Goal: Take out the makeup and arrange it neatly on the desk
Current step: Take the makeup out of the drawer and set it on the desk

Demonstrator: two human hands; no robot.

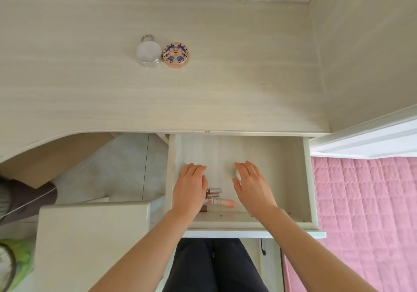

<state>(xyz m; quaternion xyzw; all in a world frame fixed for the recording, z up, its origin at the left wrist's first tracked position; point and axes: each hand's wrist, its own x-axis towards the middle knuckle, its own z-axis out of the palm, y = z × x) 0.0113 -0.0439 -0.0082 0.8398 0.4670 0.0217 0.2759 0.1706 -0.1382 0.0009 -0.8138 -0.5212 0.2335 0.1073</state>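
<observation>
The desk (225, 77) is a pale laminate with a fine horizontal wood grain. Two round makeup cases sit touching on it, well back from the front edge: a white compact (148, 53) with a glossy lid and a metal ring at its far side, and a rose-gold patterned compact (175, 54) with blue ornament. Below, the drawer (282, 167), of the same pale board, stands pulled out. Both hands are inside it, palms down. The left hand (190, 188) has relaxed, near-straight fingers and covers the left ends of metallic-capped lip tubes (214, 192) and a ribbed pink tube (223, 202). The right hand (252, 185) is spread, thumb apart, over a small white object (237, 174), mostly hidden. Lettering on the tubes is too small to read.
</observation>
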